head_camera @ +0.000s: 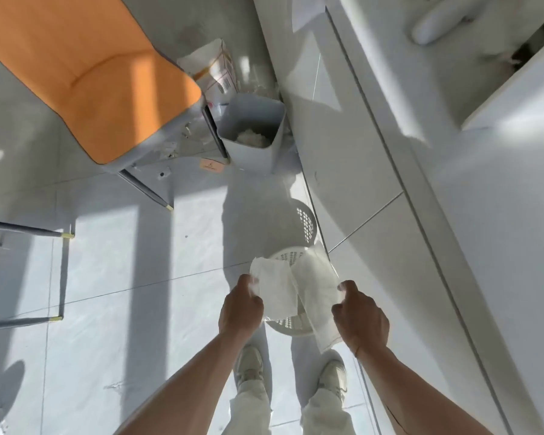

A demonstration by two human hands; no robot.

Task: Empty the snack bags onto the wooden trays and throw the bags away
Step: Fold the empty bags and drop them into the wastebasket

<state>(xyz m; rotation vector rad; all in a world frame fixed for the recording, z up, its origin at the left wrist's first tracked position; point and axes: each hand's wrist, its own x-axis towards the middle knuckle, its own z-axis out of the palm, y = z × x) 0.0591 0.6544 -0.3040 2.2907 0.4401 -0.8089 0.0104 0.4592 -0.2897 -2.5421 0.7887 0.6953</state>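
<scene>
I look straight down at the floor. My left hand [241, 306] pinches one white empty snack bag [277, 287] by its left edge. My right hand [358, 312] grips a second white bag [318, 296] by its right edge. Both bags hang flat and overlap over a round white perforated waste basket [291, 324] that stands on the floor just in front of my shoes. The bags hide most of the basket's opening. No wooden tray is in view.
A square grey bin [252, 133] with white scraps inside stands farther ahead. An orange chair [85, 76] fills the upper left, with paper litter and a torn carton [214, 70] beside it. A white counter front [421, 183] runs along the right.
</scene>
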